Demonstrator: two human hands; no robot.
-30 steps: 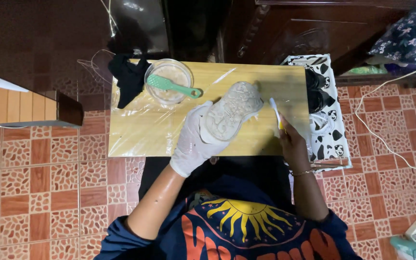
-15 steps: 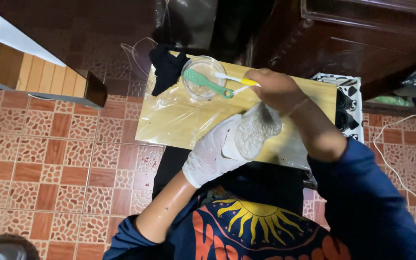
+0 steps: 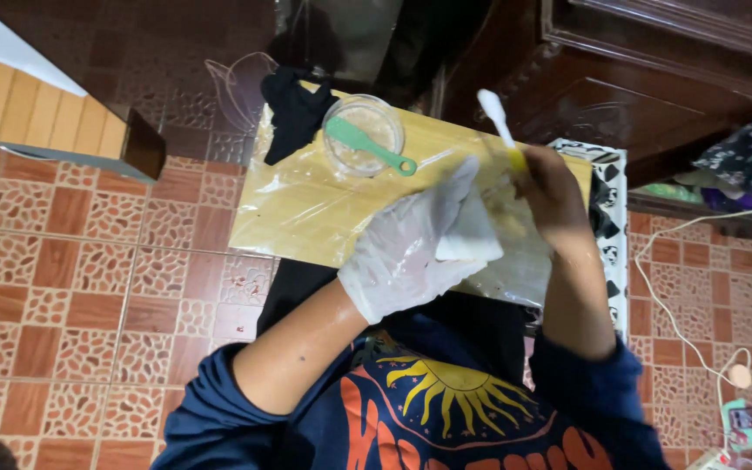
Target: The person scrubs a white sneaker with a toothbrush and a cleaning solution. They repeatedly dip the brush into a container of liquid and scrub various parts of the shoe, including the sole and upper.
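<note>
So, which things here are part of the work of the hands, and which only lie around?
In use:
left hand, gloved
white shoe
right hand
toothbrush
bowl
green brush

Lying about:
black cloth
white cable
patterned mat

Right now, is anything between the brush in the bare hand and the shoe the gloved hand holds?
Nothing visible. The right hand holds the brush raised, bristles pointing away, just above the white shoe gripped by the gloved left hand. The bowl with the green tool sits off to the side.
</note>
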